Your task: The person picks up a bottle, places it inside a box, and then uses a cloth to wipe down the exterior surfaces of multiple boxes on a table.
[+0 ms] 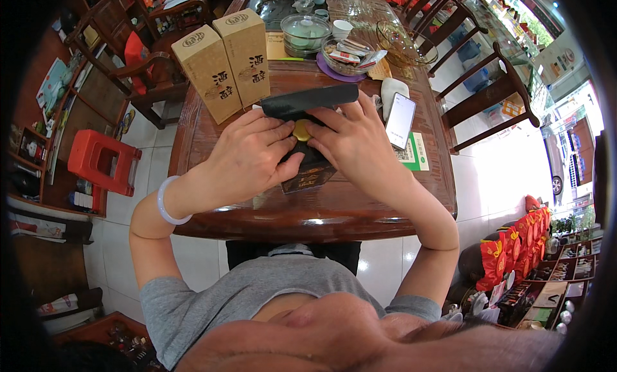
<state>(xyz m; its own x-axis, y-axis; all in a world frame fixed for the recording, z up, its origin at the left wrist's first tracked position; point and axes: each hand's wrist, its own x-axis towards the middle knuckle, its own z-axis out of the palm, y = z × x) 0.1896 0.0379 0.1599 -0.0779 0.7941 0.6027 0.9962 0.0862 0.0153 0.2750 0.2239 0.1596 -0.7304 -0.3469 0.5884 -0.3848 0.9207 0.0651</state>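
Note:
A dark box point(308, 180) with gold-coloured print on its front stands before me near the table's front edge. Its black lid flap point(311, 99) appears raised on the far side. At the box's top a round gold cap point(301, 130) shows between my fingers. My left hand point(250, 148) grips the cap from the left with its fingertips, the thumb low over the box. From the right, the fingers of my right hand point(354, 136) press against the same cap and lie close under the flap. What the cap sits on is hidden by my hands.
Two tall brown cartons point(224, 66) stand behind my left hand. Right of my right hand lie a lit phone point(401, 120) and a green-edged printed card point(417, 152). Farther back are a lidded glass pot point(305, 34) and a snack bowl point(348, 56) on the wooden table point(299, 218).

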